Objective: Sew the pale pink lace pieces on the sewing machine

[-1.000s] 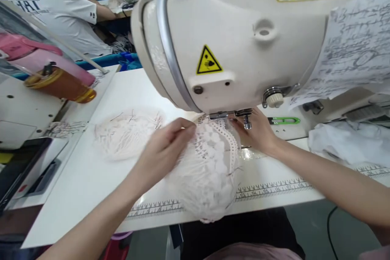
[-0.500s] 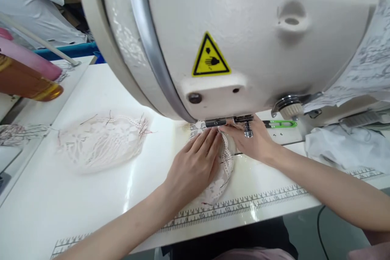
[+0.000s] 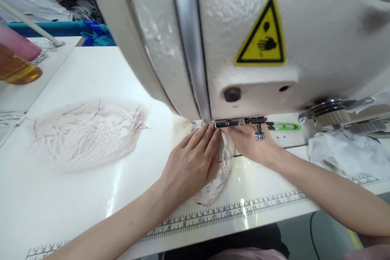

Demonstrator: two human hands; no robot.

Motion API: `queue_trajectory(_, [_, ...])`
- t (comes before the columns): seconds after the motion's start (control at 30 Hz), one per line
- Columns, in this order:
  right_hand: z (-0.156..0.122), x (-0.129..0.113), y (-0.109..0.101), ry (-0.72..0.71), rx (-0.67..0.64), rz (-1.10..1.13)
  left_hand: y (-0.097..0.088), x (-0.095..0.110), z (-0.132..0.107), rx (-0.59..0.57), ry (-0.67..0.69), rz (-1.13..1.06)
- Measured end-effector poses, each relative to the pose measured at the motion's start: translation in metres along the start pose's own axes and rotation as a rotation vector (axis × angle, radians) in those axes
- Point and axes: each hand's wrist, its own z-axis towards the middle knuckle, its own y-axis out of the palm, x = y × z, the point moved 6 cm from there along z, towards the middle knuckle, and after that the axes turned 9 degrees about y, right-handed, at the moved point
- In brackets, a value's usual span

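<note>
My left hand (image 3: 191, 156) lies with its fingers stretched out and close together, pressing a white lace piece (image 3: 217, 189) to the sewing table. Its fingertips reach up to the black and metal needle-area parts (image 3: 227, 124) of a sewing machine (image 3: 219, 40). Loose dark threads cross the scalloped edge of the lace. On the other side of the lace is my right hand (image 3: 254, 144), reaching in under the machine head. Its fingertips are mostly hidden by the machine parts, so their grip on the lace does not show.
A second lace piece (image 3: 88, 138) with loose threads lies to the left. Green-handled thread snips (image 3: 284, 126) and a crumpled white cloth (image 3: 341, 150) lie on the right. A printed ruler (image 3: 213, 219) follows the front edge. Thread cones (image 3: 18, 69) stand at the far left.
The view has come closer to the machine head, which now appears larger and farther right. Both hands keep about the same place by the lace.
</note>
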Motion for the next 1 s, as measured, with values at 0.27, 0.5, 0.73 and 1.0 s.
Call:
queue_trajectory(0.27, [-0.004,-0.009,-0.005,-0.117,-0.086,-0.187,0.000,0.000,0.001,-0.009,-0.005,0.001])
queue_trajectory(0.5, [0.006,-0.008,-0.005,-0.057,0.008,-0.106,-0.001,-0.001,0.002,0.029,0.002,0.002])
queue_trajectory(0.73, [0.006,-0.016,-0.009,-0.251,0.246,-0.192,0.001,-0.003,0.002,0.018,-0.006,0.001])
queue_trajectory(1.0, [0.002,-0.022,-0.028,-0.303,0.328,-0.166,-0.004,-0.004,0.003,0.011,0.038,0.017])
